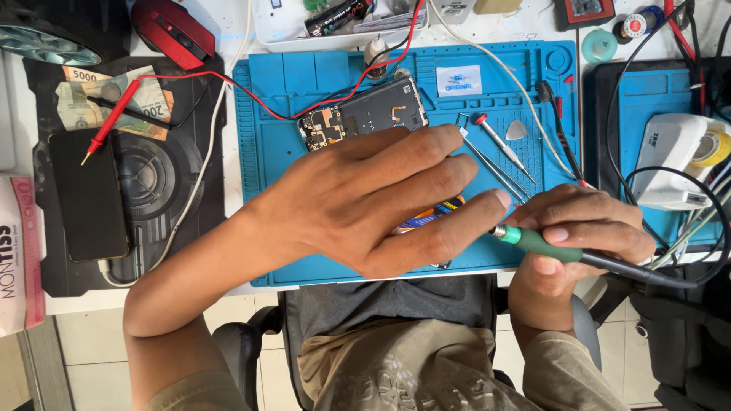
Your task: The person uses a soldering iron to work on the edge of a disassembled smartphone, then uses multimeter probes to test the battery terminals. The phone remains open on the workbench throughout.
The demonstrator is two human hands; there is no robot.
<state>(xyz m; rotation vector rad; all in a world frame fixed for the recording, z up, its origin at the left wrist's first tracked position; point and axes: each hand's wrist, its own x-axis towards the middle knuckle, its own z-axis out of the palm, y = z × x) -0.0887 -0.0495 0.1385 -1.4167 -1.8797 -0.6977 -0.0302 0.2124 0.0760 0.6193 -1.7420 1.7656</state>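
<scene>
Right hand [582, 228] at 3 o'clock of the blue work mat [266, 152], fingers wrapped tight around the green grip of a soldering iron [544, 245]; the iron's black cable trails off toward 4 o'clock and its metal tip end points to 9 o'clock, meeting the left thumb. Left hand [373, 202] lies across the mat's middle, palm down, fingers spread and reaching toward 3 o'clock, pressing on something small with an orange-and-blue striped edge [430, 215]; most of it is hidden under the fingers, so can't tell what it is or whether the hand grips it or just pins it down. Opened phone [365, 114] with board exposed sits at 12 o'clock of the left hand, just beyond the fingers, not touched. Red probe lead [228, 82] runs over the mat's upper left corner toward that phone. Tweezers and a red-capped screwdriver [499, 144] lie at 1 o'clock of the left hand, near the fingertips but apart. Off the mat at 9 o'clock: a black phone [89, 198] face down on a dark pad, banknotes [114, 99] and a red probe [114, 118] above it. Red mouse [173, 32] at 11 o'clock. White tool stand [678, 156] at 2 o'clock of the right hand.
</scene>
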